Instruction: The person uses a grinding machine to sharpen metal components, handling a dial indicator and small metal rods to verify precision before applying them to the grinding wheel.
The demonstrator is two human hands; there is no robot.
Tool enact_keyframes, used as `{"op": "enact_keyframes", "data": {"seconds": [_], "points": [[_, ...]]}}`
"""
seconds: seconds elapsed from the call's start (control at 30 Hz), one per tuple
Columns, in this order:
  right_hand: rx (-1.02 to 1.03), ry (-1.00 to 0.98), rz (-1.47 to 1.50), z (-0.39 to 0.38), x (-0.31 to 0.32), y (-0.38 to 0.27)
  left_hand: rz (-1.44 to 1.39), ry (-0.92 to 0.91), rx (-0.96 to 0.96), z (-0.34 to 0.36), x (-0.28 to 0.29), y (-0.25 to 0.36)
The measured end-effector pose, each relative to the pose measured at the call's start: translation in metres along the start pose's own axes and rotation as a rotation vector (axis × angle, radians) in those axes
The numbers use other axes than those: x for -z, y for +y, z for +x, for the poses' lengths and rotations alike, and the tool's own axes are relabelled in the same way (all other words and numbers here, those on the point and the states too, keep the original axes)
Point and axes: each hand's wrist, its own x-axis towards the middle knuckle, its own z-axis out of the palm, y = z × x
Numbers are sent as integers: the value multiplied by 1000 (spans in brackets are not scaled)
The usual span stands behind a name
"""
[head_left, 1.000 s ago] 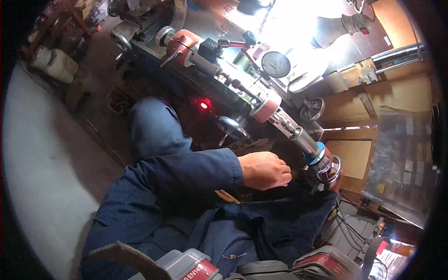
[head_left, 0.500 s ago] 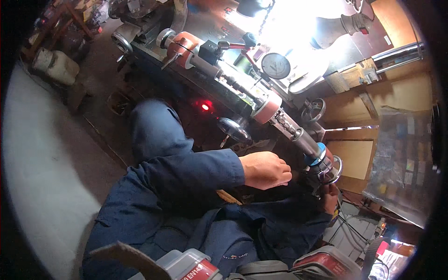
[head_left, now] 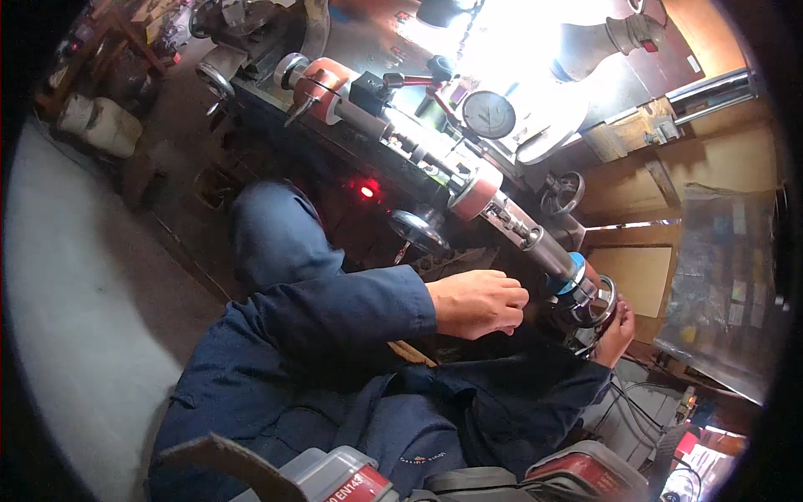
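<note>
My left hand (head_left: 481, 303) is closed, palm down with fingers curled, left of the lower end of a long metal spindle assembly (head_left: 548, 259) with a blue ring. Whatever its fingertips hold, if anything, is hidden. My right hand (head_left: 617, 333) has its fingers on the rim of a chrome handwheel (head_left: 609, 301) at that end. The assembly runs diagonally through two copper-coloured housings (head_left: 477, 194), with a dial gauge (head_left: 489, 115) beside it on a red-and-black jointed arm.
Another handwheel (head_left: 418, 230) sits below the machine near a red light (head_left: 366, 192). A bright lamp glares over the machine top. Wooden panels (head_left: 627, 280) and a plastic sheet (head_left: 711, 284) stand at the right. Cables (head_left: 644, 402) hang lower right; a pale container (head_left: 96, 125) lies upper left.
My right hand came into sight from below and has moved up and right onto the handwheel rim. My left hand has shifted only slightly, fingers still curled.
</note>
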Motion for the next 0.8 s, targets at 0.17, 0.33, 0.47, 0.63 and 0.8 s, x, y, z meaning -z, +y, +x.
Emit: {"op": "enact_keyframes", "data": {"seconds": [0.17, 0.33, 0.47, 0.63, 0.8], "points": [[79, 298, -267, -47, -28, -105, -135, 167, 41, -1, -4, 3], [69, -738, 444, -107, -84, -210, -213, 509, 100, 4, 9, 12], [22, -664, 291, -87, -93, -222, -257, 680, 236, -2, 21, 19], [428, -457, 160, -18, -118, -243, -661, 1201, 800, -21, 20, -15], [407, -603, 133, 19, -154, -244, -817, 1224, 912, -23, 43, -31]]}}
